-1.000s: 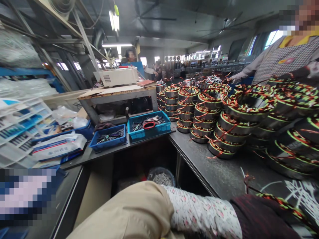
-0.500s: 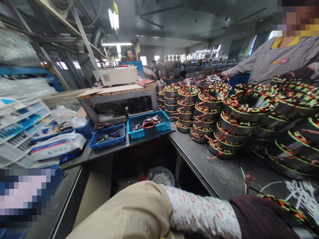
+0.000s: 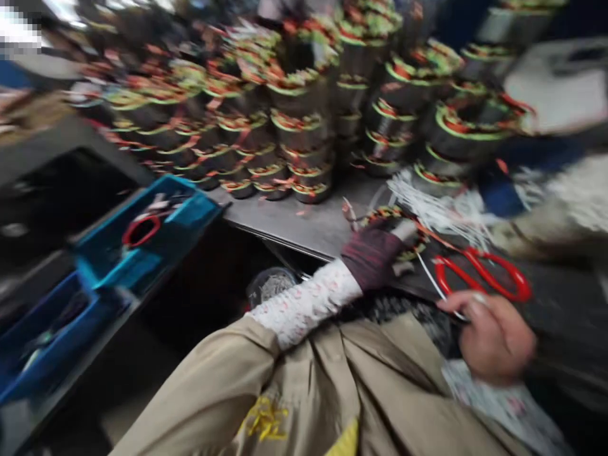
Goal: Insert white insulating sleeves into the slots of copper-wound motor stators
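My left hand [image 3: 373, 254], in a dark maroon glove with bare fingertips, is closed on the rim of a wound motor stator [image 3: 386, 214] at the table's edge. Its fingers are partly blurred. A white tie strip [image 3: 430, 273] runs from the stator to my bare right hand [image 3: 496, 335], which pinches its end between thumb and fingers. Just beyond that hand lies a pair of scissors with red handles [image 3: 517, 285]. Behind the stator is a loose pile of white tie strips [image 3: 434, 202].
Stacks of wound stators [image 3: 304, 136] line the back of the dark table [image 3: 266, 212]. At left stand a light-blue bin [image 3: 102, 247] with a red-handled tool and a dark-blue bin [image 3: 71, 354]. A round tub [image 3: 254, 288] of small pieces sits below the table edge.
My view has swung right and downward. My right hand, the tie strip it pinches and the red scissors are now visible; the co-worker at the right is out of view.
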### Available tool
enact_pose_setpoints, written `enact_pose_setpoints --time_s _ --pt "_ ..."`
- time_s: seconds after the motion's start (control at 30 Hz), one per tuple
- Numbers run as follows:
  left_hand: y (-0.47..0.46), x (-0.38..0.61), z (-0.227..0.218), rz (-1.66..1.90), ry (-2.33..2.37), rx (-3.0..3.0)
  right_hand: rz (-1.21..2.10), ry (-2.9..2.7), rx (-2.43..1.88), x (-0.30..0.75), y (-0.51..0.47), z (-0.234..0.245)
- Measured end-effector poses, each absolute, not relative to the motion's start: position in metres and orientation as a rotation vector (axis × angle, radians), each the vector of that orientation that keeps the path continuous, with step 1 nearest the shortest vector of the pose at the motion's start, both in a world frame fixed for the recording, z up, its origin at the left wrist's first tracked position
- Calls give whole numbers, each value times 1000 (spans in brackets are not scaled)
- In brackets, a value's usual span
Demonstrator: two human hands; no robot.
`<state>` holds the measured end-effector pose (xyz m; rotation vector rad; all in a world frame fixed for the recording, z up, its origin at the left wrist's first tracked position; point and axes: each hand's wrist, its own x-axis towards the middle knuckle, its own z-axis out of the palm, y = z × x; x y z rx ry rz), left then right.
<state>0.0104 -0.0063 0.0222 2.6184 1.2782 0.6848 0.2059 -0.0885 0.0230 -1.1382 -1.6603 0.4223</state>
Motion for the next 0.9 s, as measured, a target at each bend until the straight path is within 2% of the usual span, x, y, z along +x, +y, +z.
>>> enact_pose_setpoints --time_s 0.17,0.33,0.6,0.9 --pt "0 13 -2 946 1257 2610 562 -1558 -1244 220 -99 15" --pt "1 13 -7 1117 1212 2647 566 -1595 -1196 215 -87 18" --pt "2 14 -6 1109 1228 2646 562 -1512 -1085 214 -76 27" --pt "2 13 -6 1119 1224 2652 594 -1589 -1202 220 -77 29"
